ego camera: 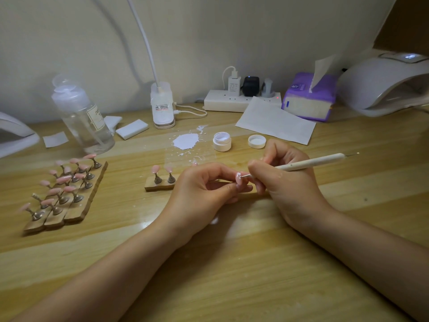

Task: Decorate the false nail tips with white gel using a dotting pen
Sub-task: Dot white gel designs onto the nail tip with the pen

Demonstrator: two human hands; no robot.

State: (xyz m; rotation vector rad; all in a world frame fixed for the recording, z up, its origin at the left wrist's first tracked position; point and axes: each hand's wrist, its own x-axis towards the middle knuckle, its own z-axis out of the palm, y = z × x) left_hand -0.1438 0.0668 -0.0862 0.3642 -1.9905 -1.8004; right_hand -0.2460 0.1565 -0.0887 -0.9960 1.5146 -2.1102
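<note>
Dim, warm, even light from above. Glare streaks on the glossy table [232, 263] near the forearms. Soft shadows under both hands. Wide-angle bending at the edges. Clear bottle [80, 115] and left nail stands [62, 196] smeared with blur; centre fairly sharp.

table [232, 263]: wood-grain, glossy, smooth
nail tip [238, 178]: pink, glossy
pen [311, 162]: matt white shaft, metal point
jar [222, 142]: white plastic
bottle [83, 117]: clear plastic
stands [69, 196]: wood bases, metal pegs
sheet [276, 120]: matt white paper
</note>
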